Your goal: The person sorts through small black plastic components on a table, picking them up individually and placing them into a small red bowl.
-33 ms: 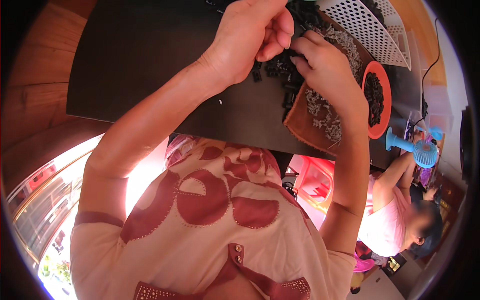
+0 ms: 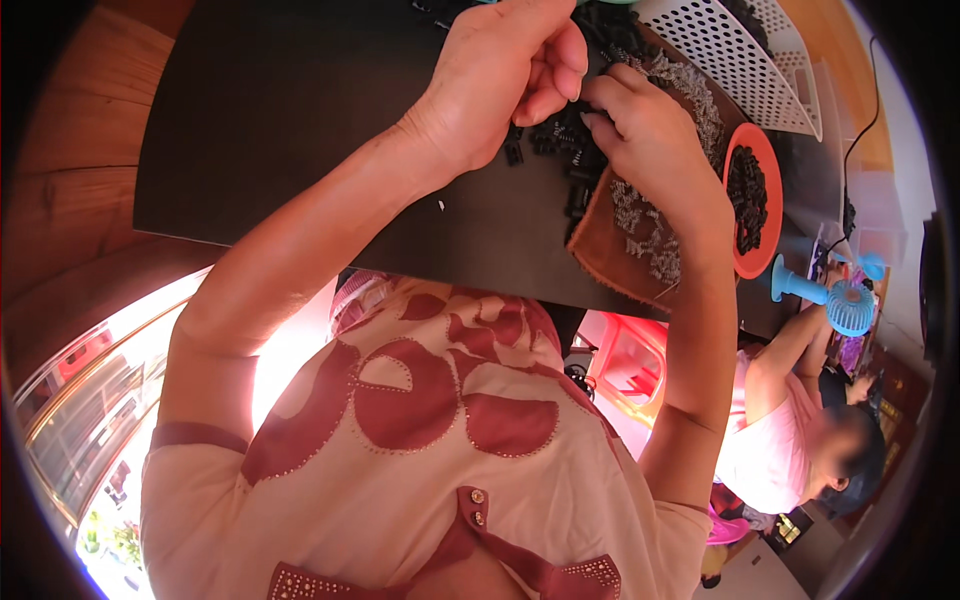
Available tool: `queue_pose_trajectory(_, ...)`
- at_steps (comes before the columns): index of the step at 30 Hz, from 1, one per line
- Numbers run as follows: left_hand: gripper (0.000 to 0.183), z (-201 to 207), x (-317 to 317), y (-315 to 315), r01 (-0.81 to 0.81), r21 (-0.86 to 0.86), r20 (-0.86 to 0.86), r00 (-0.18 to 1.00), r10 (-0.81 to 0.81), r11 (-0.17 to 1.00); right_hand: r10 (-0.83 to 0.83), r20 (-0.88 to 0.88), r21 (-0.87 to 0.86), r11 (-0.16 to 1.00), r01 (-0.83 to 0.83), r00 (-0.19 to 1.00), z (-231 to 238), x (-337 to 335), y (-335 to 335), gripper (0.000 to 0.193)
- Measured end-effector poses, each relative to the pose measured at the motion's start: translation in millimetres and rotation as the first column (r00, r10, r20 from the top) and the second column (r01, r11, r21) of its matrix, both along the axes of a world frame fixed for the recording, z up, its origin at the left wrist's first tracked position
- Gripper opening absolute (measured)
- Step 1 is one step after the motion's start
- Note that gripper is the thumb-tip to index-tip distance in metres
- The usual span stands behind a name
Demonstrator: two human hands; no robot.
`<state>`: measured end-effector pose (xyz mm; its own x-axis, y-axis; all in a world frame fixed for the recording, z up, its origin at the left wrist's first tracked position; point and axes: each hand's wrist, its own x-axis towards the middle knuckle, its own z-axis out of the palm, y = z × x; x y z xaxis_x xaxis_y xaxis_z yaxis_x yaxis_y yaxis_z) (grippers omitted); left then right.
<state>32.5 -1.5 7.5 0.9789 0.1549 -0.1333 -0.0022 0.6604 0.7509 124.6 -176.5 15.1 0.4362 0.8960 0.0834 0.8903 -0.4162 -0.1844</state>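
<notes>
My left hand point(image 2: 508, 75) is over the dark table with its fingers curled in. Whatever it may hold is hidden. Close beside it, my right hand point(image 2: 645, 125) has thumb and fingers brought together over the small black parts point(image 2: 580, 140). What lies between those fingertips is too small to make out. The black parts lie in a loose heap below and behind the hands. Under my right wrist, small metal springs point(image 2: 650, 235) are spread on a brown cloth-like mat point(image 2: 600, 240), and more springs point(image 2: 690, 85) lie beyond the hand.
Right of my wrist is an orange bowl point(image 2: 770, 215) of small black pieces. A white perforated basket point(image 2: 735, 60) stands at the far right. Past the table are a small blue fan point(image 2: 848, 308) and another person point(image 2: 780, 430) in pink. A white scrap point(image 2: 441, 205) lies on the dark table point(image 2: 300, 130).
</notes>
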Motion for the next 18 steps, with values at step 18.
queue_pose_trajectory(18,0.039,-6.9,-20.5,-11.8,0.293,0.325,0.018,0.949,-0.316,0.899,0.101,-0.416,0.674,0.701,0.232,0.904,16.4,-51.3,-17.4,0.031)
